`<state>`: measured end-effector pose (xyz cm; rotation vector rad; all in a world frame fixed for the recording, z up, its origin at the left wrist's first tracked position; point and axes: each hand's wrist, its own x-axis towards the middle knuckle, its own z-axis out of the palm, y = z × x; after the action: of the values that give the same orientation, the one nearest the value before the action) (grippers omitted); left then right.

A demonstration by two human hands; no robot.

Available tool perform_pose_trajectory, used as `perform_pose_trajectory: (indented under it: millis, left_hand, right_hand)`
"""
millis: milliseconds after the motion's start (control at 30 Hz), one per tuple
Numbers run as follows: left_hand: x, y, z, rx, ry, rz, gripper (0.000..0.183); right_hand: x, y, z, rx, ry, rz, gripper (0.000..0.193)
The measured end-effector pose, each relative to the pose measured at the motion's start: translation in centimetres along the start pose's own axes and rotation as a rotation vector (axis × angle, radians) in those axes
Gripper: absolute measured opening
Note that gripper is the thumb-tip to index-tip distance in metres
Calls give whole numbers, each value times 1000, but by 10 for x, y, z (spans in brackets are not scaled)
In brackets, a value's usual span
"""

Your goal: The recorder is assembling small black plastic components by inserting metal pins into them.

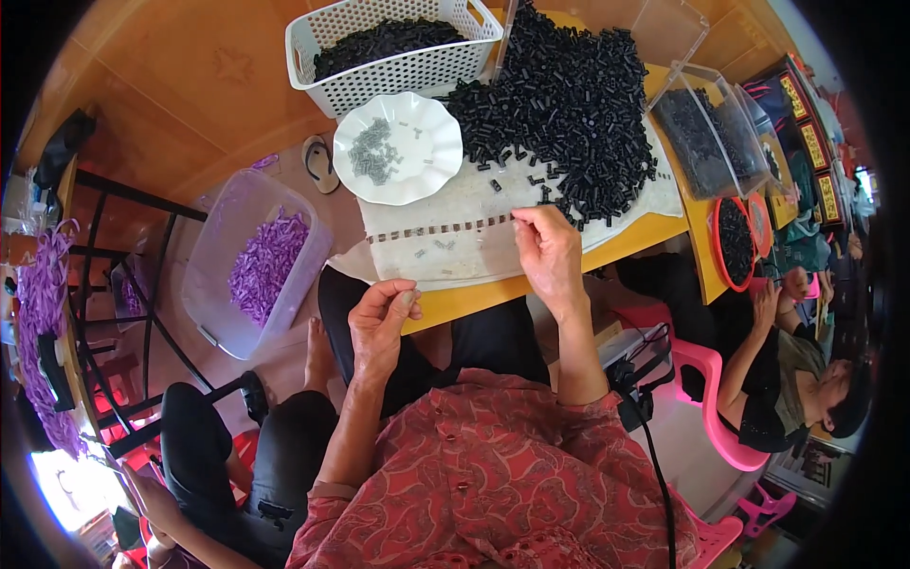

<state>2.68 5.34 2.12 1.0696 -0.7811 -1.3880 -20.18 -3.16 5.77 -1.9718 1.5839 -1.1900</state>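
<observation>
A row of small dark pieces (441, 228) runs across the white cloth (474, 270) in front of me. My right hand (552, 254) is at the row's right end, its thumb and forefinger pinched together; whatever they grip is too small to make out. Nearer to me, my left hand (379, 330) hovers by the table's front edge, thumb pressed to forefinger, with its content too tiny to name. A few clear bits (436, 248) lie on the cloth between the hands. Behind them stands a white scalloped plate (431, 175) with a small heap of clear pieces (375, 152).
A large heap of black cylindrical pieces (569, 114) covers the back right of the table. A white perforated basket (379, 93) and clear bin (716, 142) hold more. Purple strips (270, 266) fill a tub at left. Other people sit at both sides, one near a pink chair (701, 379).
</observation>
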Motion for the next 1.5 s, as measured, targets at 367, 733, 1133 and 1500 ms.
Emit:
perform_pose_trajectory:
  millis: [367, 733, 1133, 1500]
  left_hand:
    - [-1, -1, -8, -27, 3, 7, 14]
    - [-5, -1, -11, -61, 32, -21, 15]
    - [6, 5, 19, -265, -1, -79, 14]
    - [3, -1, 27, -175, 42, -35, 14]
  right_hand:
    - [33, 15, 38, -352, -9, 45, 12]
    - [26, 26, 44, -130, -22, 39, 14]
    - [-23, -26, 20, 690, -263, 405, 18]
    - [-41, -54, 24, 584, -329, 253, 29]
